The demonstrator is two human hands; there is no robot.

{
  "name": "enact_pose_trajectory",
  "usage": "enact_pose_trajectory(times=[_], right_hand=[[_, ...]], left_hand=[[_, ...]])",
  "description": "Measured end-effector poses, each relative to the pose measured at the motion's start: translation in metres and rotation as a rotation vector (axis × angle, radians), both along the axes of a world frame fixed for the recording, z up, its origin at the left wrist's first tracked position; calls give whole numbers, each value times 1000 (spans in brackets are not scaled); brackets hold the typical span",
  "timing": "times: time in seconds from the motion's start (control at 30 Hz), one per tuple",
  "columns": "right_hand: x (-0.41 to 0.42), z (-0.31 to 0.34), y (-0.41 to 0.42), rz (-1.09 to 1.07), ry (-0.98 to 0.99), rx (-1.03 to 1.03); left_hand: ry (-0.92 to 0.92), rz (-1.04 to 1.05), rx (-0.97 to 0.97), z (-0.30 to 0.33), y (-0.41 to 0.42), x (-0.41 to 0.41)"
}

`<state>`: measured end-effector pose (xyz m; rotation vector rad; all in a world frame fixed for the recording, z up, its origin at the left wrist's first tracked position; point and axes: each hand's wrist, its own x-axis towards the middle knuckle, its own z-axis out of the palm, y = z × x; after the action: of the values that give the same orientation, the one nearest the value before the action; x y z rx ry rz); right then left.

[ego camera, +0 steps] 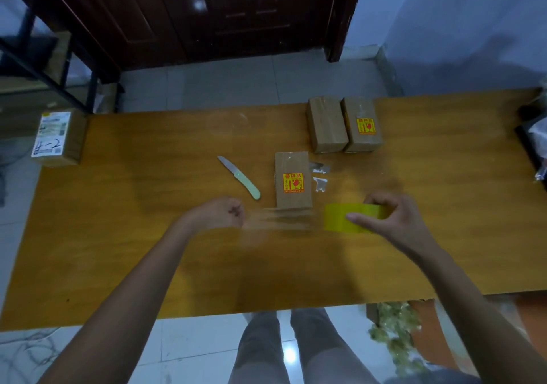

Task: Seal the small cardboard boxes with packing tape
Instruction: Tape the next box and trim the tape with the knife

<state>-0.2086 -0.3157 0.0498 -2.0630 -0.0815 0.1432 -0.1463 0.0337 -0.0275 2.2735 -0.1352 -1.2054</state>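
My right hand point(393, 218) grips a yellow roll of packing tape point(344, 218) just above the wooden table point(148, 250). A clear strip of tape point(281, 219) stretches from the roll leftward to my left hand point(220, 212), which pinches its free end. Right behind the strip stands a small cardboard box point(292, 163) with a yellow and red sticker. Two more small cardboard boxes point(327, 123) point(362, 123) sit side by side farther back on the right; the right one carries the same sticker.
A folding knife point(239, 176) with a pale green handle lies open left of the near box. Scraps of clear tape point(319, 176) lie to its right. A labelled parcel point(57, 138) sits off the table's left corner. Dark items point(532, 138) crowd the right edge.
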Motion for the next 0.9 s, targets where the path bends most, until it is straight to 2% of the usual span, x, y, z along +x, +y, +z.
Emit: enact_pose_trajectory(times=[0.2, 0.33, 0.57, 0.9], right_hand=[[45, -13, -37, -107, 105, 66], [64, -20, -47, -92, 105, 61], [96, -42, -53, -48, 103, 45], [120, -58, -50, 29, 143, -101]], left_hand=[[73, 137, -50, 18, -30, 49], [130, 315, -109, 29, -36, 66], [63, 560, -94, 7, -45, 63], [46, 600, -68, -28, -52, 70]])
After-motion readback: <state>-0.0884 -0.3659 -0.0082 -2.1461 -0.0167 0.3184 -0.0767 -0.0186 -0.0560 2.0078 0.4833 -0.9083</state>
